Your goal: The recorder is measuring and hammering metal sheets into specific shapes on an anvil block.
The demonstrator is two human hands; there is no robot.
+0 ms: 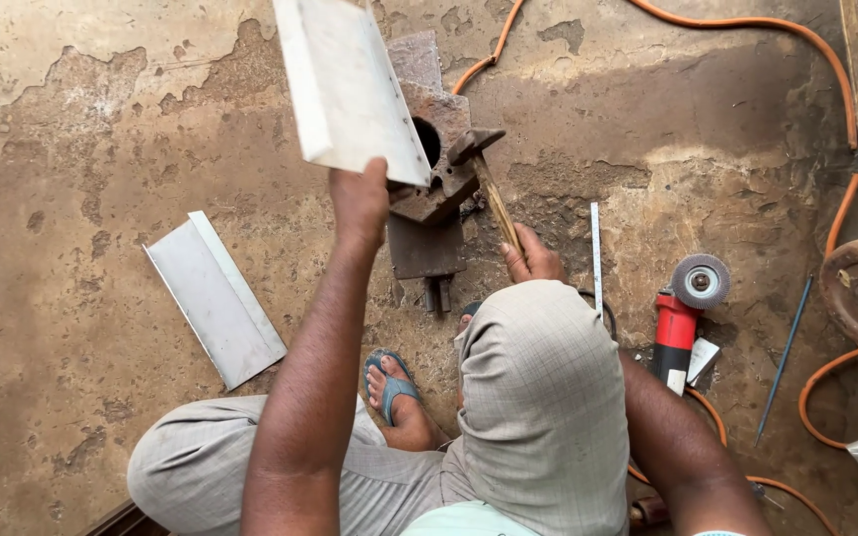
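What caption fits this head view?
Left hand holds a white metal sheet on a rusty iron block; right hand grips a hammer.

Worn metal, raw wood and rough concrete, seen from above.

The left hand (359, 203) holds a pale sheet-metal piece (348, 84), smooth and matt; a second bent metal sheet (215, 298) looks the same dull grey. The right hand (533, 260) grips a hammer (489, 184) with a bare wooden handle and dark metal head. The iron block (436, 189) is rusty and pitted. The concrete floor (101, 149) is rough, stained and flaking. The angle grinder (682, 323) has glossy red plastic and a bristly wire wheel. The hose (826, 89) is smooth orange rubber.
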